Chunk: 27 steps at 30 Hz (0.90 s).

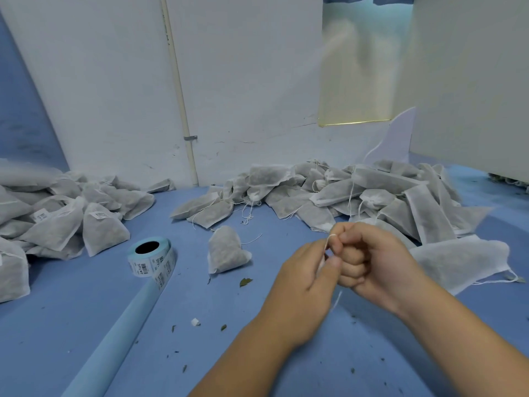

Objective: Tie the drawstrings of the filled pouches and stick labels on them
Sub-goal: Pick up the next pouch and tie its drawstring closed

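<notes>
Blue surface (pixel 57 325). Left hand (pixel 307 272) and right hand (pixel 375 262) both pinch one string (pixel 328 240) — near upright between them, tail hanging down.

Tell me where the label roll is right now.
In the head view, the label roll sits on the blue surface left of centre, between the labelled pouch pile and a lone pouch to its right.

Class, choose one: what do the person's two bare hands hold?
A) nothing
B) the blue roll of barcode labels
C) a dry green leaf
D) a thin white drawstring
D: the left hand and right hand both pinch the thin white drawstring; the blue roll of barcode labels lies apart on the blue surface.
</notes>
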Each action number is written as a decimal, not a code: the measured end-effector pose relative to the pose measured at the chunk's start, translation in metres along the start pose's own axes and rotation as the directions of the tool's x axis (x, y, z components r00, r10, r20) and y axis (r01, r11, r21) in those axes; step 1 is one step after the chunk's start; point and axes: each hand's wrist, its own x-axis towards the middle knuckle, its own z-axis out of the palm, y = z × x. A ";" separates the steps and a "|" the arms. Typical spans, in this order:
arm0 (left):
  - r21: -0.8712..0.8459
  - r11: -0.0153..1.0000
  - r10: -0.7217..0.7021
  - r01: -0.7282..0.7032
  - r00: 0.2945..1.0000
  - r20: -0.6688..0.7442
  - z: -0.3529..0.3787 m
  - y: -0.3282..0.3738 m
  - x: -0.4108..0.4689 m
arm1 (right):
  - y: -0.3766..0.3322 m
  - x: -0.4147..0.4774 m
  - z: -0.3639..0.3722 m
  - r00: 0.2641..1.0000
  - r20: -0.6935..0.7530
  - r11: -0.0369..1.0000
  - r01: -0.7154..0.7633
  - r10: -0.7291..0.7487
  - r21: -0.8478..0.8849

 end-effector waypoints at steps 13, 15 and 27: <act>-0.421 0.841 -0.293 0.339 0.940 0.173 -0.033 0.007 0.012 | 0.008 0.003 -0.007 0.981 -0.146 0.924 0.060 -0.124 -0.378; -0.456 0.826 -0.267 0.332 0.942 0.202 -0.036 0.006 0.011 | 0.010 0.003 -0.004 0.976 -0.171 0.890 0.044 -0.136 -0.454; -0.592 0.774 -0.301 0.224 0.953 -0.034 -0.033 0.002 0.012 | 0.017 0.001 0.005 0.964 -0.189 0.831 0.053 -0.187 -0.555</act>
